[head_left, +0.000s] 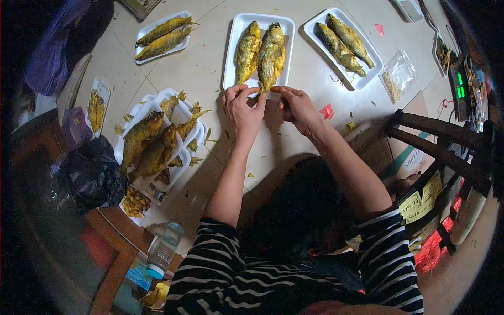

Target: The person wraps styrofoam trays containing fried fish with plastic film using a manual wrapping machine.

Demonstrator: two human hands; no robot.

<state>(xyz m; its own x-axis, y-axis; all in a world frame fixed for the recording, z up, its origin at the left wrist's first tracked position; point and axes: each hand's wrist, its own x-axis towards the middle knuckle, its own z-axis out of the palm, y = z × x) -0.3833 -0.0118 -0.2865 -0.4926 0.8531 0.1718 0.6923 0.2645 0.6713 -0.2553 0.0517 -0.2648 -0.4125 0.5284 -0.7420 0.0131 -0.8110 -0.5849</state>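
Two yellow-coated cooked fish [272, 55] lie side by side on a white foam tray [290, 31] straight ahead, tails toward me. My left hand [244, 109] is at the tray's near edge, its thumb and index finger closed about the tail end of the right-hand fish. From the other side, my right hand [300, 109] pinches at that same tail, with its other fingers curled in. The tail tips and part of the near rim are hidden behind my fingers.
A tray with two fish [164, 37] lies at upper left, another tray of fish [344, 47] at upper right. Stacked trays with more fish [149, 142] stand at left, near a black plastic bag [92, 173]. A clear packet [397, 79] and a chair [441, 142] are at right.
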